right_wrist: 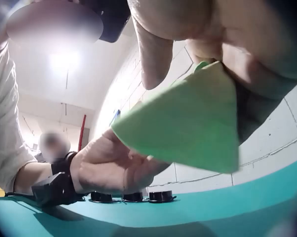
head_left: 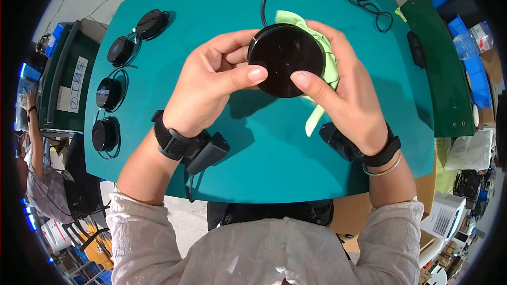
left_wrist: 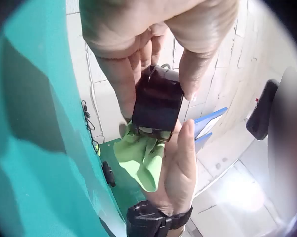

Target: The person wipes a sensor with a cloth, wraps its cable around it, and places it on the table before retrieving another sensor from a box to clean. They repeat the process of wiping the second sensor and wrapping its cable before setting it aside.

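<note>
Above the green table, both hands hold a round black puck-shaped device point(head_left: 287, 55) with a glossy face turned up. My left hand point(head_left: 203, 82) grips its left side, thumb on the face and fingers curled behind the edge. On the opposite side my right hand point(head_left: 353, 95) grips it, thumb also on the face, with a light green cloth point(head_left: 331, 71) between its fingers and the device's edge. One end of the cloth hangs below the device. The left wrist view shows the device's dark, shiny side point(left_wrist: 158, 103); in the right wrist view the cloth point(right_wrist: 188, 123) hides the device.
Several similar black round devices point(head_left: 108, 93) with coiled cords line the table's left side. A thick black cable point(head_left: 264, 0) curves from behind the held device to the far edge. A thin cord point(head_left: 364, 2) and a small black object point(head_left: 416, 49) lie at the right.
</note>
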### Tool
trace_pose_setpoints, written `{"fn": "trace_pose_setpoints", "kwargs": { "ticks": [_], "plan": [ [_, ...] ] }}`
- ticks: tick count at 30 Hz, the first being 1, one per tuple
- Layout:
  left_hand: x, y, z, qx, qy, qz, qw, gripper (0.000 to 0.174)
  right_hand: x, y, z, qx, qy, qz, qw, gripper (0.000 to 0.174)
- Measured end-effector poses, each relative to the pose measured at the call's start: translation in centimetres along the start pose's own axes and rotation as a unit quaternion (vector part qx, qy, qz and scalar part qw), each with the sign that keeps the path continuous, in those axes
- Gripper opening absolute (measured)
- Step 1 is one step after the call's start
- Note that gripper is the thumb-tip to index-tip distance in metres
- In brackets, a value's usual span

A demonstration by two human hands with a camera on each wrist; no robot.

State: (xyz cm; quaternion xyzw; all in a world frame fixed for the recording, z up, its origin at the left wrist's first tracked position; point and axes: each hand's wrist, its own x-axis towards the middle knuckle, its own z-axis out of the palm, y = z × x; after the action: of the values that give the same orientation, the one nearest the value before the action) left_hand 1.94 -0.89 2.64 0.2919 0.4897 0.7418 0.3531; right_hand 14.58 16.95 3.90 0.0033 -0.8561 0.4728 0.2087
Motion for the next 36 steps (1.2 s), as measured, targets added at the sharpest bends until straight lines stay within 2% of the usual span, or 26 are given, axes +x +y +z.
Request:
{"fn": "trace_pose_setpoints", "kwargs": {
  "ticks": [1,2,4,8,10,11,13,14,16,17,19,20,21,24,26,27,29,33,34,35,36],
  "plan": [
    [0.0,0.1,0.0,-0.002,-0.001,-0.003,1.000,0.056,0.0,-0.1,-0.1,0.038,0.008,0.039,0.999,0.054],
    [0.0,0.0,-0.1,-0.003,-0.001,-0.003,1.000,0.056,0.1,-0.3,-0.3,0.037,0.007,0.038,0.999,0.054],
    [0.0,-0.1,-0.2,0.014,0.000,0.031,0.999,0.057,0.3,-0.6,-0.8,0.061,-0.065,0.150,0.985,0.052],
    [0.0,0.3,0.0,0.003,-0.010,0.015,1.000,0.057,0.0,-0.6,-0.6,0.047,-0.062,0.149,0.986,0.053],
    [-0.1,0.3,0.2,-0.016,0.000,0.013,1.000,0.056,0.1,-0.9,-0.9,0.054,-0.088,0.202,0.974,0.053],
    [-0.1,0.2,0.2,-0.015,0.001,0.013,1.000,0.056,0.1,-1.0,-0.9,0.054,-0.088,0.202,0.974,0.053],
    [0.0,0.0,0.1,-0.006,0.006,0.047,0.999,0.055,0.3,-1.1,-0.8,0.127,-0.077,0.264,0.953,0.045],
    [0.1,0.2,0.0,-0.007,0.007,0.049,0.999,0.055,0.3,-0.9,-0.5,0.126,-0.079,0.263,0.953,0.045],
    [0.2,0.5,-0.1,0.051,0.011,0.061,0.997,0.053,0.3,-0.1,0.3,0.192,0.072,0.128,0.970,0.042],
    [0.2,0.4,-0.2,0.050,0.013,0.063,0.997,0.053,0.4,-0.2,0.1,0.191,0.069,0.127,0.971,0.042],
    [0.3,0.0,-0.2,0.089,0.015,-0.023,0.996,0.052,0.5,-0.5,-0.6,0.175,0.071,0.081,0.979,0.049],
    [0.2,0.0,0.4,0.062,-0.003,-0.037,0.997,0.048,0.6,-0.3,-0.7,0.056,-0.024,-0.022,0.998,0.053],
    [0.1,-0.1,0.4,0.059,-0.012,-0.059,0.996,0.046,0.6,0.0,-0.8,-0.064,-0.118,-0.125,0.983,0.057],
    [0.2,0.2,0.6,0.026,0.003,-0.090,0.996,0.049,-0.3,0.3,0.9,-0.085,-0.057,-0.151,0.983,0.058],
    [0.3,0.0,-0.1,0.059,0.015,-0.119,0.991,0.052,-0.5,0.4,0.9,-0.051,-0.032,-0.054,0.997,0.056],
    [0.3,-0.2,-0.1,0.060,0.013,-0.119,0.991,0.052,-0.7,0.2,1.0,-0.052,-0.030,-0.053,0.997,0.056],
    [0.2,-0.3,0.0,0.070,0.008,-0.049,0.996,0.061,-1.0,0.0,1.3,-0.101,-0.012,0.013,0.995,0.052],
    [0.3,-0.1,0.1,0.015,-0.004,-0.047,0.999,0.071,-0.5,0.5,1.5,-0.049,0.013,-0.013,0.999,0.049],
    [0.5,-0.7,0.6,0.009,-0.035,-0.012,0.999,0.075,-0.3,0.3,1.4,0.069,0.028,0.064,0.995,0.049],
    [0.5,-1.3,1.0,0.003,-0.064,0.022,0.998,0.078,-0.2,0.1,1.4,0.185,0.041,0.141,0.972,0.049],
    [0.5,-1.6,1.0,-0.009,-0.072,-0.008,0.997,0.081,0.0,-0.1,1.2,0.204,0.032,0.162,0.965,0.048]
  ]
}}
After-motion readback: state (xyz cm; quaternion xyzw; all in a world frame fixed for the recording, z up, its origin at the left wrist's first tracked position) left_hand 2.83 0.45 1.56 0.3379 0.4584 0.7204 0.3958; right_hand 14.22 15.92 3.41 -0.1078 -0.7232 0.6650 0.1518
